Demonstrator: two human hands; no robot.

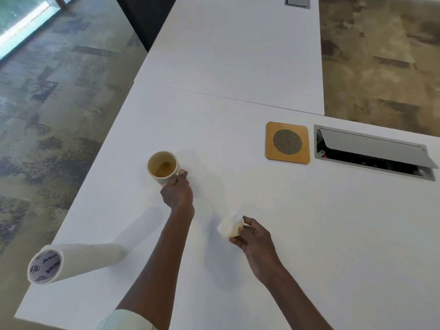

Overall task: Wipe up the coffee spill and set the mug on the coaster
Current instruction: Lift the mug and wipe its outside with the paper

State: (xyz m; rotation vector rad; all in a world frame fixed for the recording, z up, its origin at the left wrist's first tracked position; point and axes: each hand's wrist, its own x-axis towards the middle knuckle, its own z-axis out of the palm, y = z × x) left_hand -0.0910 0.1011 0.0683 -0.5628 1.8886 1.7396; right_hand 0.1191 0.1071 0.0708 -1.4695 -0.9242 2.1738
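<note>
1. One mug (162, 167) stood on the white table (309, 234), some coffee inside; left hand (177, 192) gripped its near side.
2. Right hand (256, 239) pinched one crumpled tissue (229, 226), stained yellowish, near the table surface.
3. One coaster (287, 142), bare, well right of mug.
4. One paper roll (71, 262) stood near the left edge.

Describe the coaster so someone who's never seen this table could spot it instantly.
On the white table, find the open metal cable hatch at the right. The coaster lies flat just left of it, nothing on it. It is the only wooden square here, with a round mesh disc in its centre.
</note>
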